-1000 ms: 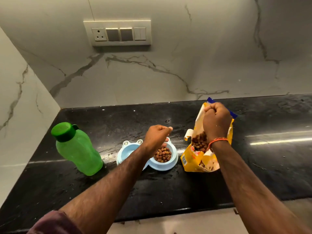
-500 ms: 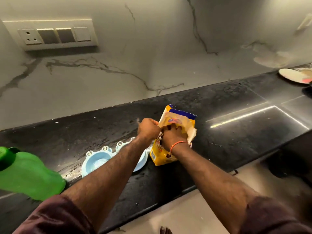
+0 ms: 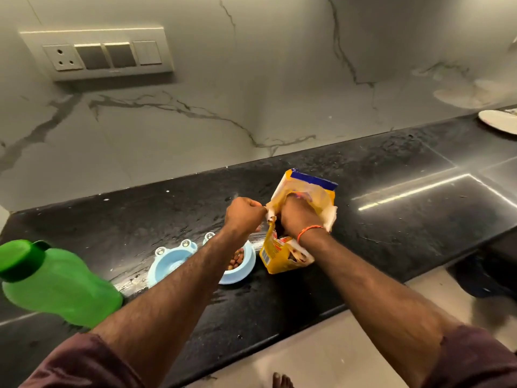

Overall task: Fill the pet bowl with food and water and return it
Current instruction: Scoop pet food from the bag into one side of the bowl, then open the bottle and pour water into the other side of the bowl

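Note:
A light blue double pet bowl (image 3: 170,264) sits on the black countertop (image 3: 405,228). Its right cup (image 3: 243,268) holds brown kibble; its left cup looks empty, and my left forearm crosses over the middle. To its right stands a yellow pet food bag (image 3: 279,257) with a blue top strip. My left hand (image 3: 243,215) pinches the bag's torn left edge. My right hand (image 3: 298,218) is pushed into the bag's mouth, its fingers hidden inside. A green water bottle (image 3: 58,284) with a green cap stands at the far left.
A marble wall with a switch panel (image 3: 98,53) rises behind the counter. A white plate (image 3: 498,121) lies at the counter's far right end. The counter's front edge runs diagonally below my arms, with pale floor and a bare toe (image 3: 281,380) beneath.
My left hand left the kibble cup and took hold of the bag's edge. My right hand went down into the bag. The view swung to the right.

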